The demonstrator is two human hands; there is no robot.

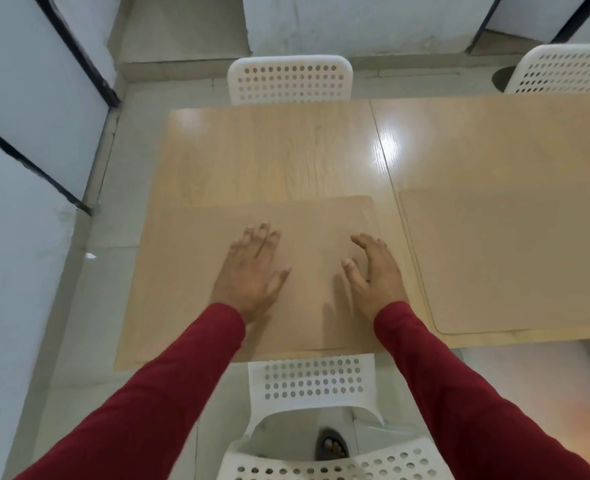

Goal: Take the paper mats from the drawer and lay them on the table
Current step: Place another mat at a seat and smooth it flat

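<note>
2 paper mats [515, 258] on wooden table [269, 150]

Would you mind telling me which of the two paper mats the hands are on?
The near-left mat, under the left hand and right hand. The right-hand mat lies untouched.

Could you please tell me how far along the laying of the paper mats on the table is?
Done: the right paper mat lies flat on the table. In hand: the left hand and right hand, both open, over the near paper mat. Left: the far places look bare; no drawer shows.
</note>
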